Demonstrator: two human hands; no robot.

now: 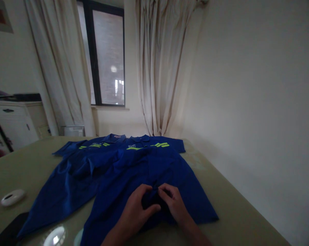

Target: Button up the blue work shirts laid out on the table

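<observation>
Two blue short-sleeved work shirts with yellow-green stripes lie spread on the table, collars toward the window. The right shirt (pixel 180 174) partly overlaps the left shirt (pixel 72 177). Low on the right shirt's front, my left hand (pixel 137 206) curls round a gathered bit of cloth, its thumb stretched below the forefinger. My right hand (pixel 173 201) pinches the same spot between thumb and forefinger. The two hands' fingertips almost meet there. Whether a button lies between them is too dark and small to tell.
On the table (pixel 236 208), a white oval object (pixel 13 197) and a black flat item (pixel 9 230) lie at the left. A shiny round object (pixel 55 235) sits at the near edge. The wall (pixel 259 102) runs along the right, and a white cabinet (pixel 15 119) stands back left.
</observation>
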